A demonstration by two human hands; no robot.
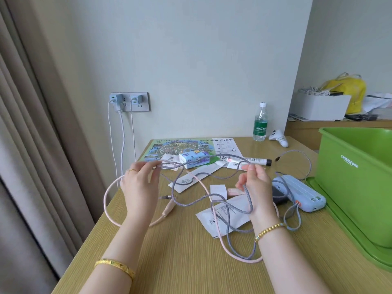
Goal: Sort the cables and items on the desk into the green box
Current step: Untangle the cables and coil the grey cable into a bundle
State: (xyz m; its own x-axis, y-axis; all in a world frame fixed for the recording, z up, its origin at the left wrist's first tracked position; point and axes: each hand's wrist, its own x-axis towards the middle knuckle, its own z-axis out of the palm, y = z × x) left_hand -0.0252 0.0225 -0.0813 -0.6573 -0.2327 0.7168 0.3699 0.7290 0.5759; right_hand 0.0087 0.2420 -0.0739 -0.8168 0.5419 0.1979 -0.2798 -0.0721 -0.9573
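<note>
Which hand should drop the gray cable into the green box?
Probably the right hand: it pinches the gray cable and is nearer the green box at the desk's right edge. The left hand is farther away.

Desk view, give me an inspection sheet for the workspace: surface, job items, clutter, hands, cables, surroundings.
Surface: wooden desk, mostly covered at the middle and back.
Job's things: green box at the right, standing on its green lid; blue power bank beside it.
Clutter: paper packets, tissue pack, marker, map sheet, water bottle, white controller.
Grippers: left hand and right hand each pinch the grey cable, lifted between them.
Cables: grey cable loops tangled over the pink cable, which hangs past the desk's left edge.
Surroundings: wall socket with chargers; yellow bag on a far shelf.
</note>
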